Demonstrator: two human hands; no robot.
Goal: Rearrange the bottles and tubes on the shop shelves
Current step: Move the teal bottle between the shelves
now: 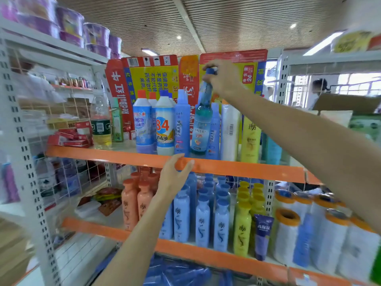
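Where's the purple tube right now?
The purple tube stands at the front of the lower shelf, right of centre in the head view, beside the yellow bottle on its left and the white rolls on its right.

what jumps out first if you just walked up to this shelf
The right hand grips a teal bottle by its blue cap, holding it among the blue bottles on the upper orange shelf. The left hand rests on that shelf's front edge, its fingers curled over it. Below stand rows of peach, blue and yellow bottles, with a white "84" bottle above.
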